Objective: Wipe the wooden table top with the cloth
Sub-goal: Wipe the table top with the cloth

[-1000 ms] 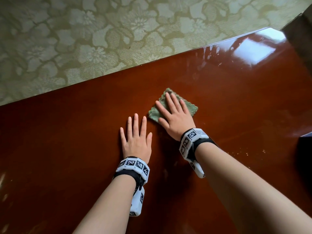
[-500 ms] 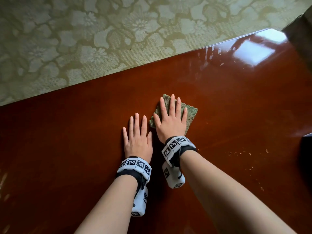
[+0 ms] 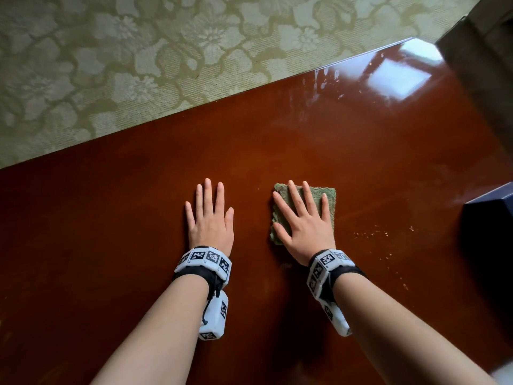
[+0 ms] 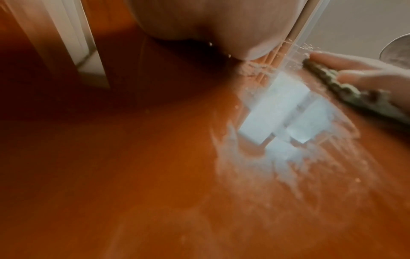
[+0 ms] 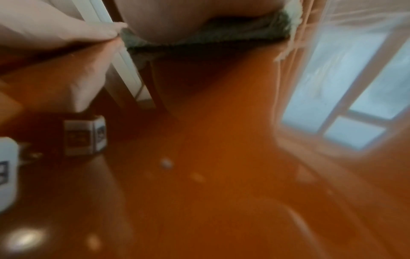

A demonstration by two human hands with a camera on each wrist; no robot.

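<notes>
The glossy red-brown wooden table top [image 3: 138, 245] fills most of the head view. A folded green cloth [image 3: 329, 201] lies on it right of centre. My right hand [image 3: 302, 218] presses flat on the cloth with straight, spread fingers. My left hand [image 3: 209, 215] rests flat on the bare wood a hand's width to the left of the cloth, fingers straight. In the left wrist view the cloth [image 4: 346, 92] shows at the right edge under the right hand's fingers [image 4: 346, 59]. The right wrist view shows the cloth [image 5: 210, 38] under my palm, blurred.
Small crumbs [image 3: 372, 234] are scattered on the wood right of the cloth. A dark blue box [image 3: 491, 223] stands at the table's right edge. Beyond the table's far edge lies a green floral carpet [image 3: 138, 65]. Wet streaks [image 3: 319, 87] show near the far right corner.
My right hand has slid the cloth to the right and toward me, away from my left hand. The left hand has stayed flat in place.
</notes>
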